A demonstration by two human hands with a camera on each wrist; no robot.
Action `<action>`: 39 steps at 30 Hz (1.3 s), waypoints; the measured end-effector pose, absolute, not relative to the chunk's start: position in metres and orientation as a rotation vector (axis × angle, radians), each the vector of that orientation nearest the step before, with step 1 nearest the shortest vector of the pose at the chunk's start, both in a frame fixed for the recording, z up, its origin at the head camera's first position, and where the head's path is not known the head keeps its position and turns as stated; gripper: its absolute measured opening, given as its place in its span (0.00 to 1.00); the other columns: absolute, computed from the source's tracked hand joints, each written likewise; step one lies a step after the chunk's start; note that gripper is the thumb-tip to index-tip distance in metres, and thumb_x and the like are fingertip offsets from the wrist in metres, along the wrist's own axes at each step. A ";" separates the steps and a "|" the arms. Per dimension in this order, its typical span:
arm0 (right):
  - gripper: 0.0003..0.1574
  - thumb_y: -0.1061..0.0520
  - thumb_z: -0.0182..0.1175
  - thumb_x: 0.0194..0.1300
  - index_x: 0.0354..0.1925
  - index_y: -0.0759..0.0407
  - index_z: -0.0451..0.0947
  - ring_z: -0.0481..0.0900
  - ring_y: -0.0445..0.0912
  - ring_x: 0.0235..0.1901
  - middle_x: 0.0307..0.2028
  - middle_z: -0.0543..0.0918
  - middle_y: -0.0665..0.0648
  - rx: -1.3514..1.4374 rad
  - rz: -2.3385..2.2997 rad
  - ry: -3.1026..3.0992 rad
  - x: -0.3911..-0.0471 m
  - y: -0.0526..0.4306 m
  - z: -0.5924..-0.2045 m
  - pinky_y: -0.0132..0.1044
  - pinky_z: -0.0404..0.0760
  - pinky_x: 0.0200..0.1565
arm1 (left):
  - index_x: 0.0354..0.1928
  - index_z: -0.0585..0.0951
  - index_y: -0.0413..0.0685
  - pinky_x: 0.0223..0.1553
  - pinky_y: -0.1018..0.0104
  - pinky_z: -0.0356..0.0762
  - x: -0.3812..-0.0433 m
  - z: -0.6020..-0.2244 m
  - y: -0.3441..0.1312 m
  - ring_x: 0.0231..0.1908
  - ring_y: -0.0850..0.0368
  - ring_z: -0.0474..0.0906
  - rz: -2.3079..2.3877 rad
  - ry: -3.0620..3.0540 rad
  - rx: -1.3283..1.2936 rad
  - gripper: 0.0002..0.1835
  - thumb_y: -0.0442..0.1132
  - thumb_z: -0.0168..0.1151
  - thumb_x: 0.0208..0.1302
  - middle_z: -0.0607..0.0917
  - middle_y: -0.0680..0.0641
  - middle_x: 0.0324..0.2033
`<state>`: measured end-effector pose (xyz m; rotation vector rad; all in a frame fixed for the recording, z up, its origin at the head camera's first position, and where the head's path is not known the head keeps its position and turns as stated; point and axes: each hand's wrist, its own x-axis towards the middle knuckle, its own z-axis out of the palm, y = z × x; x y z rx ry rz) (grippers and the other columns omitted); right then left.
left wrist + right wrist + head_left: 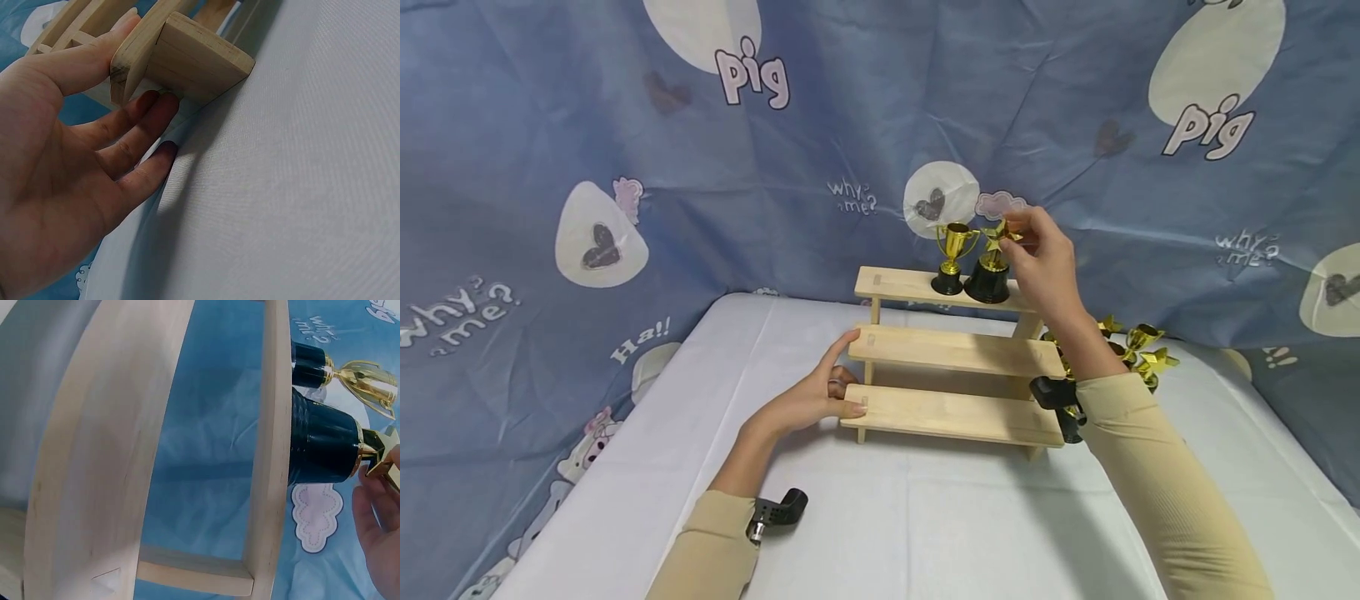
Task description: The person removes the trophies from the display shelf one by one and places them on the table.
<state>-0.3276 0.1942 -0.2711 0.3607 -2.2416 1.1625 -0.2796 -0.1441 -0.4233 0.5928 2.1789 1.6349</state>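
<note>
A three-tier wooden stand [955,350] stands on the white-covered table. On its top tier, my right hand [1043,265] pinches the gold star of a star trophy [987,283]. That trophy's wide black base sits against the board in the right wrist view. Just left of it stands a smaller gold cup trophy [950,265] with two handles. My left hand [808,398] holds the stand's left end, the thumb lying on the lowest tier and the index fingertip at the middle tier's end. In the left wrist view, the other fingers [134,140] curl beneath the wood.
Several more gold trophies [1144,337], stars and cups, stand to the right of the stand, partly hidden behind my right forearm. A blue printed cloth [820,150] hangs behind the white table cover [880,517].
</note>
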 end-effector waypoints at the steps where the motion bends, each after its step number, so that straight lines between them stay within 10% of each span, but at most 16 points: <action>1: 0.20 0.62 0.58 0.71 0.60 0.55 0.75 0.80 0.48 0.49 0.53 0.79 0.59 0.362 1.173 -2.237 -0.327 0.194 -0.271 0.38 0.77 0.53 | 0.72 0.42 0.94 0.41 0.59 0.71 -0.279 -0.423 -0.144 0.35 0.54 0.67 1.636 2.178 0.591 0.59 0.38 0.73 0.58 0.74 0.42 0.45; 39: 0.21 0.65 0.55 0.71 0.60 0.52 0.78 0.77 0.35 0.45 0.44 0.77 0.40 0.257 1.208 -2.091 -0.284 0.258 -0.275 0.25 0.73 0.49 | 0.73 0.40 0.90 0.45 0.60 0.75 -0.282 -0.427 -0.145 0.40 0.52 0.73 1.624 2.187 0.608 0.59 0.39 0.73 0.58 0.74 0.38 0.48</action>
